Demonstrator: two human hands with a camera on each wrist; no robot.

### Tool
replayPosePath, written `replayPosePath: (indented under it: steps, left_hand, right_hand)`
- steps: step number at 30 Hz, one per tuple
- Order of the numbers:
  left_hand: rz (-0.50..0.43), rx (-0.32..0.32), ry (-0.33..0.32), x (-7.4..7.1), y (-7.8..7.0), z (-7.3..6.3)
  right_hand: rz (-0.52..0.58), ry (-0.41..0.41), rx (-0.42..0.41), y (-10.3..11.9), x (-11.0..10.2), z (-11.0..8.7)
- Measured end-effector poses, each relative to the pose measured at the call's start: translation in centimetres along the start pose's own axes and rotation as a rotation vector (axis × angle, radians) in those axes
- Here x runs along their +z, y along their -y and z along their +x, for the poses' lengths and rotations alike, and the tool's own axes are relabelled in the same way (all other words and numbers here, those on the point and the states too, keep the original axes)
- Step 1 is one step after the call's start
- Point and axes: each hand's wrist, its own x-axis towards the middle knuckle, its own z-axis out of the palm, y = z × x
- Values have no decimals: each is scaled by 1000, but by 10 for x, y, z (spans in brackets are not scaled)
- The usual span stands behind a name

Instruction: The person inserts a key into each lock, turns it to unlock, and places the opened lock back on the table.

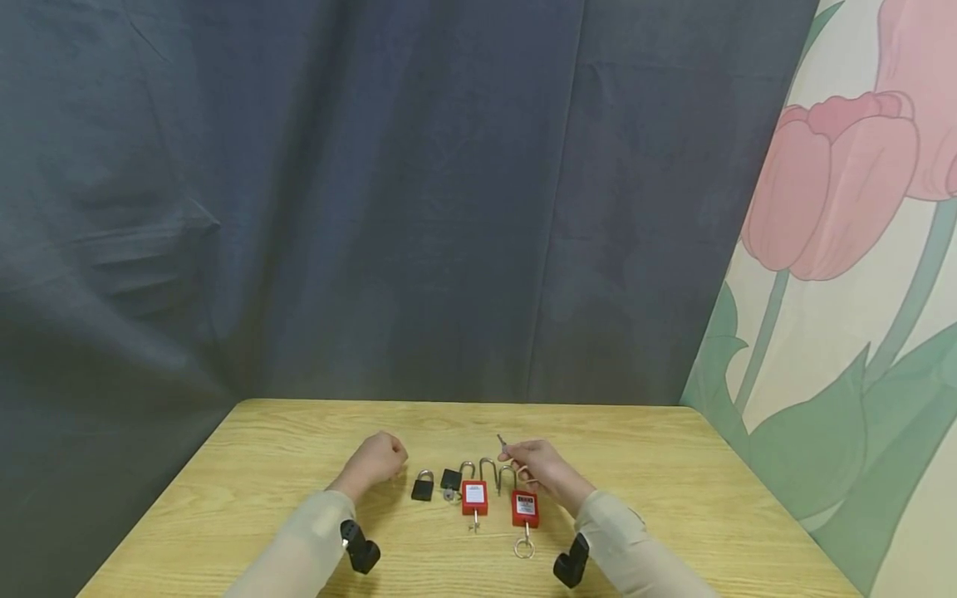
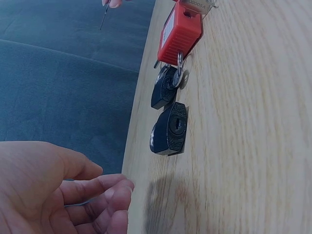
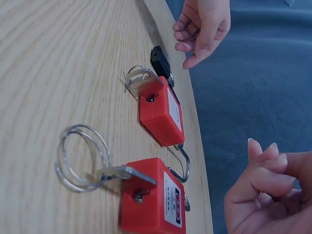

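My right hand (image 1: 549, 469) pinches a small key (image 1: 502, 443) between thumb and fingertips, above the table behind the right red padlock (image 1: 526, 505). In the right wrist view the key is hidden behind the curled fingers (image 3: 265, 178). My left hand (image 1: 380, 455) hovers left of the locks, fingers loosely bent and holding nothing. Nearest to it lies a black padlock (image 1: 422, 490), its shackle down and its keyhole (image 2: 178, 125) bare. Beside that one lies another black padlock (image 1: 451, 479) with a key in it. Both red padlocks, including the middle one (image 1: 474, 496), have raised shackles and inserted keys.
The locks lie in a row across the wooden table (image 1: 635, 465). A large double key ring (image 3: 80, 158) hangs off the right red padlock's key toward me. A dark curtain (image 1: 449, 208) stands behind the table, and a tulip-painted wall (image 1: 845, 249) is to the right.
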Motion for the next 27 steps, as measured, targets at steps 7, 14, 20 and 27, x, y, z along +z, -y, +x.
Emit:
replayPosePath:
  steps: [7, 14, 20, 27]
  left_hand:
    - [-7, 0, 0, 2, 0, -1]
    - [71, -1, 33, 7, -7, -5]
    - [189, -3, 99, 27, -17, -11]
    - [186, -49, 96, 40, -23, -8]
  right_hand:
    - [10, -4, 9, -2, 1, -1]
    - [-1, 4, 9, -4, 1, -1]
    - [-8, -21, 11, -4, 3, 0]
    - [20, 0, 2, -5, 3, -1]
